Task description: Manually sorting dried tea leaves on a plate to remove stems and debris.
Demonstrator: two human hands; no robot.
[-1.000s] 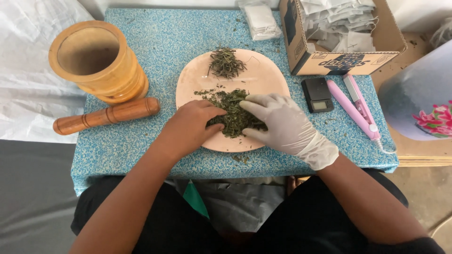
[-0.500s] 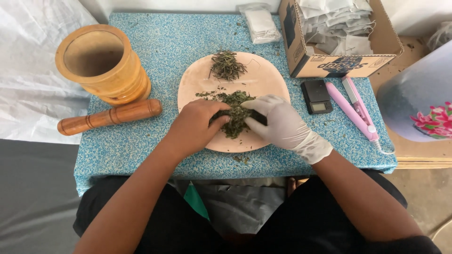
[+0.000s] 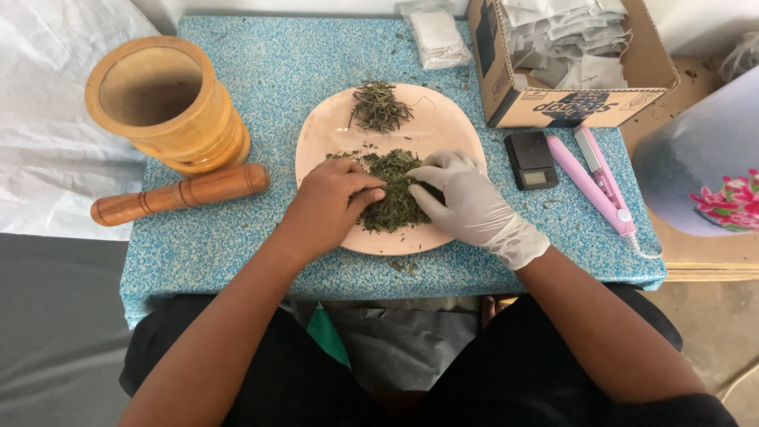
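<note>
Hands (image 3: 399,202) press herb pile (image 3: 393,198), elongated toward them.

A wooden mortar (image 3: 166,103) stands at the far left of the blue speckled tablecloth (image 3: 277,71), with a wooden pestle (image 3: 180,194) lying just before it. To the right sit a cardboard box (image 3: 571,67) of small sachets, a small black scale (image 3: 531,160) and a pink sealing tool (image 3: 599,180).

Small tabletop (image 3: 237,261) in speckled blue cloth, white sheeting (image 3: 47,142) at left, bare concrete floor (image 3: 711,324) at right, even daylight.
</note>
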